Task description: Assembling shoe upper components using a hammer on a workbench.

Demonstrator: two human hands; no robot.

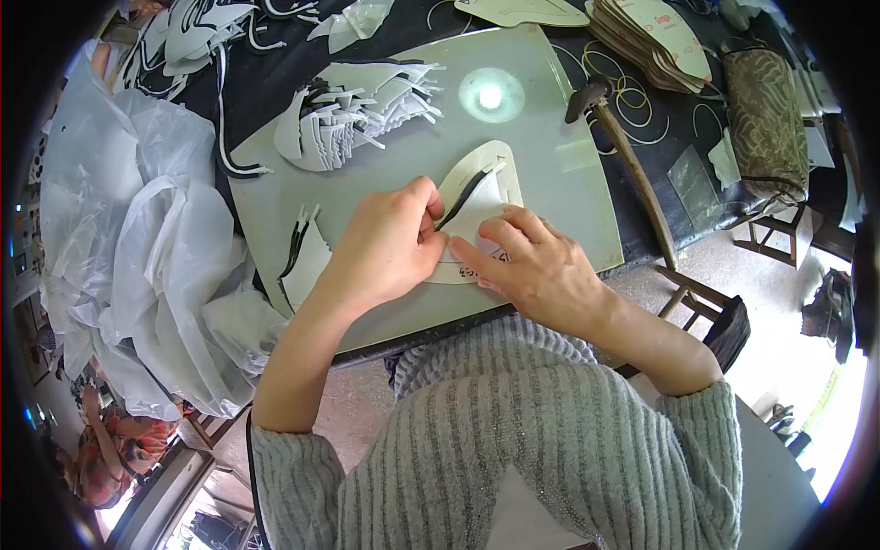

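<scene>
A white cut piece with a black-trimmed edge (pixel 476 203) lies on a cream card pattern (pixel 503 159) with handwritten marks. My left hand (pixel 392 240) is closed in a pinch at the black trim on the piece's left edge. Across from it, my right hand (pixel 541 268) rests with its fingertips on the white piece, thumb and fingers apart. The tips of both hands are close together, and they hide the lower part of the piece. To the left of my left wrist lie a few similar white pieces with black edging (pixel 307 257).
A grey-green board (pixel 568 206) carries a fanned pile of white pieces (pixel 344 124). A wooden-handled hammer (pixel 632 170) lies across its right edge. Translucent plastic sheeting (pixel 156 238) covers the left side. Stacked card patterns (pixel 646 41) and a camouflage-print roll (pixel 767 119) sit far right.
</scene>
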